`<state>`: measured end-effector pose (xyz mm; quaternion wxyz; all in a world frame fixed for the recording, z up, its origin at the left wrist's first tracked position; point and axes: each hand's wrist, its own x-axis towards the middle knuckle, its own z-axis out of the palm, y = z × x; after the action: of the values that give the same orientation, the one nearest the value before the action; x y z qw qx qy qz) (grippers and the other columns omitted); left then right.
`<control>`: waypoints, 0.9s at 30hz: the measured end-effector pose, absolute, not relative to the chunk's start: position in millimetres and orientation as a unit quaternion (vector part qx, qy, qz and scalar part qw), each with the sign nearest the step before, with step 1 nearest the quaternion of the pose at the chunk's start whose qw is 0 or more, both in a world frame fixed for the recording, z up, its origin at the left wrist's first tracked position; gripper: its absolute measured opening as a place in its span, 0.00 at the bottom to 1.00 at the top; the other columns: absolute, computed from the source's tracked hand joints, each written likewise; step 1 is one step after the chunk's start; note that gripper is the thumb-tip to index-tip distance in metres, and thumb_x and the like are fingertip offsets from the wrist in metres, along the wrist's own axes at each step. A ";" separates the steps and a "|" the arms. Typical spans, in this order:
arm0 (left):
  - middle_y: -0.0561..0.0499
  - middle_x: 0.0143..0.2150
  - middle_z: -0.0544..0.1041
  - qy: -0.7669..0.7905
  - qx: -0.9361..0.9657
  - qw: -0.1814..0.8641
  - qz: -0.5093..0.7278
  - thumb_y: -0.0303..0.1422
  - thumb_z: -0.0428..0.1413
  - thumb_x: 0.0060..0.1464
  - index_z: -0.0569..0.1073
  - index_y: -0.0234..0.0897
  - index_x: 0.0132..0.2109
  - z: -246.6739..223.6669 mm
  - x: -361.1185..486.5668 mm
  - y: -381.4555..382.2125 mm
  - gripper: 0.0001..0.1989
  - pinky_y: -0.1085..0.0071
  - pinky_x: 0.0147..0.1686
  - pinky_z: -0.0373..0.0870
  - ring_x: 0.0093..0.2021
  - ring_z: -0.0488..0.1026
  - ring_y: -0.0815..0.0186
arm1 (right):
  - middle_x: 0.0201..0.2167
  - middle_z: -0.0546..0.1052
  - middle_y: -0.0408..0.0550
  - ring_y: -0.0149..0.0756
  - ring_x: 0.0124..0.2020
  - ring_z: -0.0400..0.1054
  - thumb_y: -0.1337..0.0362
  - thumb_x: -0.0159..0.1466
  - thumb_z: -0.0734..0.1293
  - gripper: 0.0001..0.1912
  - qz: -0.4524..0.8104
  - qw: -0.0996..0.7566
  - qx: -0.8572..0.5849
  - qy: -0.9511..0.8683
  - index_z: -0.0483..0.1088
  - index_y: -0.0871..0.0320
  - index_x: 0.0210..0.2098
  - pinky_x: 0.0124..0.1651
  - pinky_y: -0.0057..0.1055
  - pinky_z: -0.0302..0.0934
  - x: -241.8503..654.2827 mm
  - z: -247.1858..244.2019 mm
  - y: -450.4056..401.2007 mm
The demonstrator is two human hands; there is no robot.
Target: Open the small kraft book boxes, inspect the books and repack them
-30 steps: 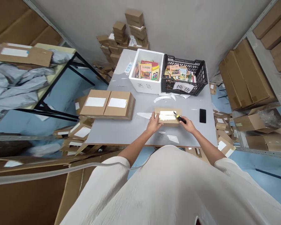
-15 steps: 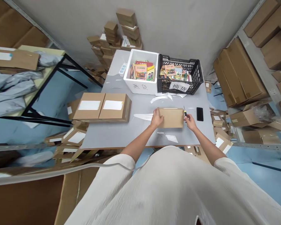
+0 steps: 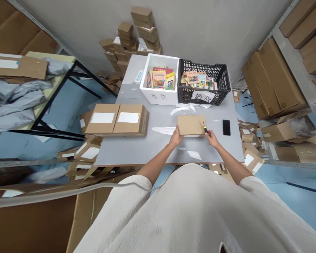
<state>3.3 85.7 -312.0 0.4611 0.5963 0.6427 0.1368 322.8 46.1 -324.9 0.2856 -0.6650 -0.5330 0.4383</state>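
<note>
A small brown cardboard box [image 3: 190,124] is on the grey table [image 3: 126,151] in front of me. A white strip shows along its near side. My left hand [image 3: 176,136] is closed around the box's near left corner. In my right hand [image 3: 212,138] is a black and yellow utility knife [image 3: 205,129]. Its blade points away from me, over the box's right end; whether it touches the cardboard I cannot tell. Torn white paper [image 3: 163,130] lies left of the box, and another scrap [image 3: 194,155] lies nearer me.
Two labelled cartons [image 3: 116,119] stand at the table's left. Behind the box are a white foam bin [image 3: 159,97] and a black plastic crate [image 3: 221,96], both holding books. A phone [image 3: 226,127] lies at right. Shelves with cartons [image 3: 275,79] flank the right side.
The box has shifted slightly away from me and turned so its near side shows a white strip. My left hand has slid to its near corner. The knife has moved over its right end.
</note>
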 end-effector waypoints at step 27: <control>0.35 0.71 0.75 0.516 0.797 0.294 0.112 0.27 0.53 0.66 0.74 0.42 0.73 -275.4 23.4 68.1 0.30 0.40 0.75 0.64 0.75 0.68 0.41 | 0.62 0.80 0.63 0.55 0.61 0.77 0.27 0.71 0.60 0.43 0.374 0.299 -0.700 -0.530 0.75 0.55 0.65 0.65 0.55 0.73 339.0 -276.4 92.4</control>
<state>23.4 68.1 -275.4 0.2941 0.7966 0.5161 0.1123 339.0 92.4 -276.4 0.2994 -0.6999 -0.5297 0.3740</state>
